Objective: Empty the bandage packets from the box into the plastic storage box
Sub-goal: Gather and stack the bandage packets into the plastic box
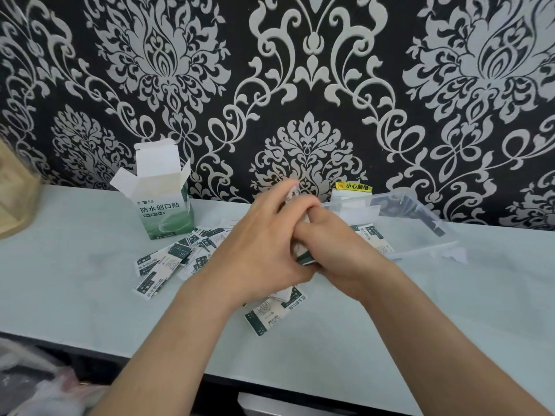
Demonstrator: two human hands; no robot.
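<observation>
Both hands, the left [264, 244] and the right [333, 250], were gathering a stack of packets [303, 256] just beside the clear tub [426, 247] (the box [163, 202] stood open and apart at the bench's [75, 280] back). Their fingers were curled tight around the stack. Next, I'd judge, it must go over the tub's rim, then the loose packets [162, 265] on the bench

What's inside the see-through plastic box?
A few bandage packets show through the plastic storage box near its left end. The right hand covers part of that end, so any more packets there stay hidden.
</observation>
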